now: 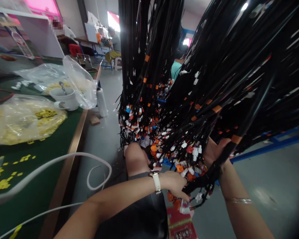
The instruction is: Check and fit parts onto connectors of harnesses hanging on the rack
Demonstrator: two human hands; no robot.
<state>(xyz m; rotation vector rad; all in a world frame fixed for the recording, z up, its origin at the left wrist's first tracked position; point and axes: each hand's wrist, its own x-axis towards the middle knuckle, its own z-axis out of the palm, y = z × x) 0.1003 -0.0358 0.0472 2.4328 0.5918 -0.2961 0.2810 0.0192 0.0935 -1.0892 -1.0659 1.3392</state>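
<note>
Long black wire harnesses hang in thick bundles, their lower ends crowded with white, orange, red and blue connectors. My left hand, with a white-strapped watch on its wrist, is closed around the lower part of a black taped harness at the lower centre. White and orange connectors dangle just below it. On the right, my right hand is behind the same harness, its palm against the bundle and its thumb raised apart near an orange tape band. Part of its fingers is hidden by the wires.
At left, a green table bears plastic bags of yellow pieces, a white mug and a white tube. A blue rail runs at right. A red box is below. Other people sit in the background.
</note>
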